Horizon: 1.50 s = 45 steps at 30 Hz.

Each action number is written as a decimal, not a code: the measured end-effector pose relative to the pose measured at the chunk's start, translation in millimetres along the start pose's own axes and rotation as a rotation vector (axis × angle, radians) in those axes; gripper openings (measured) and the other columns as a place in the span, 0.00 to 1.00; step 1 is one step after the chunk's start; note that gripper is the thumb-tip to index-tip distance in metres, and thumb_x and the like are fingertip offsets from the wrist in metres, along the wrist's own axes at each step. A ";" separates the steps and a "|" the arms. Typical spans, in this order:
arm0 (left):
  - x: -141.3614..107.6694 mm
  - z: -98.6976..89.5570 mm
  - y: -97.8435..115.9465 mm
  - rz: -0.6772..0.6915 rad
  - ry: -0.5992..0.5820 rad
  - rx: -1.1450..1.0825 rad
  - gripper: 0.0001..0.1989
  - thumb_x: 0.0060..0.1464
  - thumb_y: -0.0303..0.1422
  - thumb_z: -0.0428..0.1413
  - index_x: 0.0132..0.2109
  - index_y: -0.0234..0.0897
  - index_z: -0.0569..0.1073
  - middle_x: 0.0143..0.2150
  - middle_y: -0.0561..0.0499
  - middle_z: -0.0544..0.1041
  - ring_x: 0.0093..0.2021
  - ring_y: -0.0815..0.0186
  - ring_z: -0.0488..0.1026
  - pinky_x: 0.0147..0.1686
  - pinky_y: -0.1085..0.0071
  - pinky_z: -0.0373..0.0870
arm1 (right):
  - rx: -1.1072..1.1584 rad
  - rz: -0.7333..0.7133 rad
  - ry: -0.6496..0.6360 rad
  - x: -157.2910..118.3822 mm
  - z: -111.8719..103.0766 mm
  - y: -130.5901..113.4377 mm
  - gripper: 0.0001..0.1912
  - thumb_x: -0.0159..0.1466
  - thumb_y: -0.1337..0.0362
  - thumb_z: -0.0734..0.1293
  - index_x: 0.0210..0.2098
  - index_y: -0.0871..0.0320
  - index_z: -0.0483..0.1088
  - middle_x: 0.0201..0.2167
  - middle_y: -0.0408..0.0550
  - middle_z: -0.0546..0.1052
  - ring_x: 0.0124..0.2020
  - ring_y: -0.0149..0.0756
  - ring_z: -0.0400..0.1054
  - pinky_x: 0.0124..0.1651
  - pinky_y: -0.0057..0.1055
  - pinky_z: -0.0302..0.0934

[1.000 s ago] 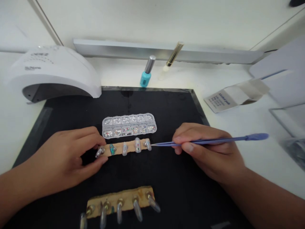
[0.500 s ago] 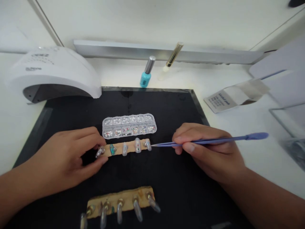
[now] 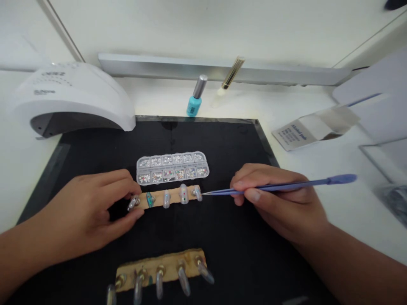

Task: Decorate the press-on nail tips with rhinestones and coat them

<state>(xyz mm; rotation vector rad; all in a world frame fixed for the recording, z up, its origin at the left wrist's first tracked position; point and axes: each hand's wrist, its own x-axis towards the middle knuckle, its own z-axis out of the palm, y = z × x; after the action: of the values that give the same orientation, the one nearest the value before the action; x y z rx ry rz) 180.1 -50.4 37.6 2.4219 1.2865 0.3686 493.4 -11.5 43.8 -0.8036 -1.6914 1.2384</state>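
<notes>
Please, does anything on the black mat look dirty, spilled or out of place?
I see no spill. Only the nearer strip looks odd: brownish, with uneven dark stains, unlike the paler strip at the left hand.

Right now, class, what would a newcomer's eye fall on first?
Blue-violet tweezers stand out in the right hand, tip close to the rightmost false nail on the upper strip. Beyond that strip lies a clear gem case; a white domed device stands upper left.
</notes>
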 end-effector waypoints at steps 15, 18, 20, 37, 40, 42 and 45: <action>0.4 0.9 0.1 -0.011 0.001 -0.012 0.08 0.61 0.38 0.52 0.40 0.41 0.73 0.33 0.53 0.74 0.24 0.71 0.71 0.24 0.74 0.67 | 0.015 0.032 0.001 -1.4 0.3 -1.2 0.06 0.61 0.66 0.72 0.37 0.51 0.82 0.25 0.46 0.77 0.25 0.30 0.70 0.25 0.27 0.64; 0.0 1.5 0.7 -0.014 0.003 -0.016 0.08 0.62 0.38 0.52 0.40 0.41 0.73 0.33 0.53 0.74 0.25 0.72 0.71 0.24 0.74 0.67 | 0.015 0.034 0.003 -0.8 0.2 -1.4 0.06 0.61 0.65 0.72 0.37 0.50 0.82 0.25 0.46 0.77 0.24 0.31 0.70 0.25 0.27 0.64; -0.4 1.2 1.0 -0.006 0.006 -0.014 0.08 0.61 0.38 0.52 0.40 0.41 0.73 0.33 0.54 0.74 0.25 0.71 0.72 0.24 0.74 0.67 | 0.013 0.031 0.000 -0.6 -0.2 -1.5 0.06 0.61 0.65 0.72 0.37 0.50 0.82 0.26 0.46 0.77 0.25 0.31 0.70 0.25 0.27 0.64; -0.4 0.7 -0.7 0.006 0.004 -0.007 0.07 0.61 0.38 0.52 0.41 0.42 0.72 0.34 0.54 0.73 0.24 0.72 0.72 0.23 0.73 0.67 | 0.039 -0.004 0.001 -1.3 -0.2 2.3 0.09 0.62 0.69 0.70 0.38 0.52 0.81 0.25 0.46 0.76 0.26 0.30 0.70 0.27 0.27 0.64; -0.2 1.0 -0.6 0.004 0.012 -0.005 0.07 0.61 0.38 0.52 0.41 0.42 0.72 0.33 0.55 0.73 0.24 0.72 0.72 0.23 0.74 0.66 | 0.037 0.005 -0.005 -2.6 -0.7 2.2 0.08 0.62 0.69 0.70 0.38 0.52 0.81 0.26 0.46 0.77 0.26 0.30 0.70 0.26 0.27 0.64; 0.1 0.9 -0.7 0.004 0.013 0.002 0.08 0.61 0.38 0.52 0.40 0.41 0.72 0.33 0.55 0.74 0.24 0.72 0.72 0.23 0.74 0.66 | 0.037 0.008 -0.007 -3.4 -0.9 1.7 0.08 0.62 0.69 0.70 0.38 0.52 0.81 0.27 0.46 0.77 0.26 0.30 0.70 0.26 0.27 0.64; 0.5 0.5 -0.6 0.001 0.013 0.002 0.08 0.61 0.38 0.52 0.41 0.41 0.72 0.33 0.55 0.74 0.25 0.72 0.72 0.24 0.74 0.67 | 0.041 0.015 -0.011 -3.6 -0.9 1.2 0.08 0.62 0.69 0.70 0.38 0.52 0.81 0.27 0.46 0.77 0.26 0.30 0.70 0.26 0.27 0.64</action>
<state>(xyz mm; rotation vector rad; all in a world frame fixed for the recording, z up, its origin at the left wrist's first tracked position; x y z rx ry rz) 180.2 -49.8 37.0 2.4264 1.2918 0.3843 495.7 -14.0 41.8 -0.7882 -1.6662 1.2854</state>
